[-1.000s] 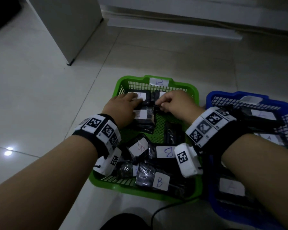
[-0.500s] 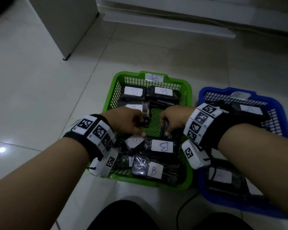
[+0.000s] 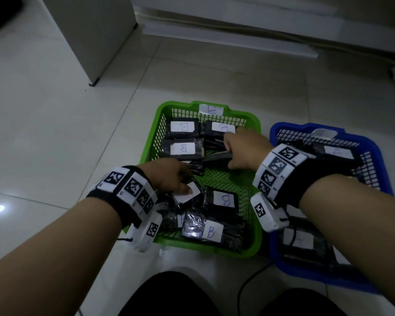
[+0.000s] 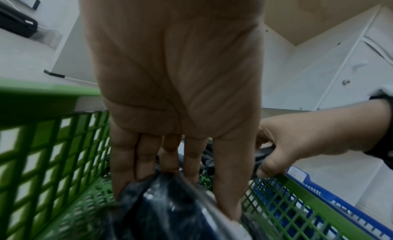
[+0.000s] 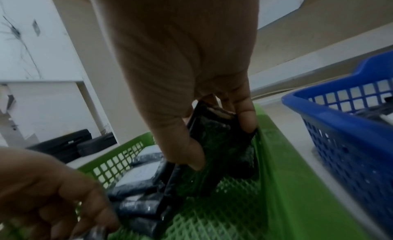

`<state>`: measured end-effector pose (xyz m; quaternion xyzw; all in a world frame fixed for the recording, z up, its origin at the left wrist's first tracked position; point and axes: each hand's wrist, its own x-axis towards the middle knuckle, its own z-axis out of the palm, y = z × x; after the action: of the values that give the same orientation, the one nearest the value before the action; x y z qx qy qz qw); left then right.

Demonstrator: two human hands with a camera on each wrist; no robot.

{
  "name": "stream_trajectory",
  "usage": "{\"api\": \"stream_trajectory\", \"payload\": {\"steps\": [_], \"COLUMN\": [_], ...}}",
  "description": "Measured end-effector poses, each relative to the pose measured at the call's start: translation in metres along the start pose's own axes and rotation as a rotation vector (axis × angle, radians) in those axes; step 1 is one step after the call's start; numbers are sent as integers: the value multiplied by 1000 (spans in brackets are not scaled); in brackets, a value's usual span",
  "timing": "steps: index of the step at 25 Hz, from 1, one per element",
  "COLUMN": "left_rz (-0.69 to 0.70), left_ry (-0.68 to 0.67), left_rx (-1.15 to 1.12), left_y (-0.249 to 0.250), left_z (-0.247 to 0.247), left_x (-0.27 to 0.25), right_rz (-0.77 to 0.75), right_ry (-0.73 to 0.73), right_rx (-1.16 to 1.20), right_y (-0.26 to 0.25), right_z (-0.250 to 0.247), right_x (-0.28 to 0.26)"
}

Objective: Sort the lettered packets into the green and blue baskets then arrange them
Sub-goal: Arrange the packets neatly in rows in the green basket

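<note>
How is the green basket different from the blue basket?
The green basket sits to the left of the blue basket. The green basket's packets show the letter B; the blue basket's labels are too faint to read. Both hands, left hand and right hand, are inside the green basket, none in the blue basket. Both are mesh plastic baskets on the floor holding dark packets.

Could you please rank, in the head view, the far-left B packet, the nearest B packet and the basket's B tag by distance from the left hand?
From the left hand:
1. Nearest B packet, at the green basket's near edge.
2. Far-left B packet, back row.
3. B tag, on the far rim.
</note>
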<state>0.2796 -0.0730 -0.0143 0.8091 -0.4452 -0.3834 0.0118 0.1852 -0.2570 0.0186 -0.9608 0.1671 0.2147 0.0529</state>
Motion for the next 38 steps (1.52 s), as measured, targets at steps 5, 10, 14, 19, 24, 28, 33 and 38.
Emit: {"api": "stream_trajectory", "payload": {"steps": [5, 10, 14, 19, 24, 28, 33, 38], "left_rz": [-33, -17, 6, -25, -5, 8, -13, -20], "left_ry": [-26, -23, 18, 63, 93, 106, 170, 235], "left_rx": [-99, -150, -135, -140, -130, -106, -66, 64], "left_y": [-4, -6, -10, -15, -12, -12, -13, -13], "left_z": [7, 2, 0, 3, 1, 0, -2, -5], "left_x": [-1, -2, -2, 0, 2, 5, 4, 1], "right_rz": [-110, -89, -73, -107, -133, -80, -135, -92], "right_ry": [-192, -113, -159, -79, -95, -141, -45, -254], "right_rx": [-104, -40, -33, -163, -194, -135, -170, -123], "right_y": [-4, 4, 7, 2, 5, 7, 6, -3], "right_z": [4, 6, 7, 19, 22, 22, 8, 13], "right_x": [-1, 6, 9, 8, 16, 19, 9, 9]}}
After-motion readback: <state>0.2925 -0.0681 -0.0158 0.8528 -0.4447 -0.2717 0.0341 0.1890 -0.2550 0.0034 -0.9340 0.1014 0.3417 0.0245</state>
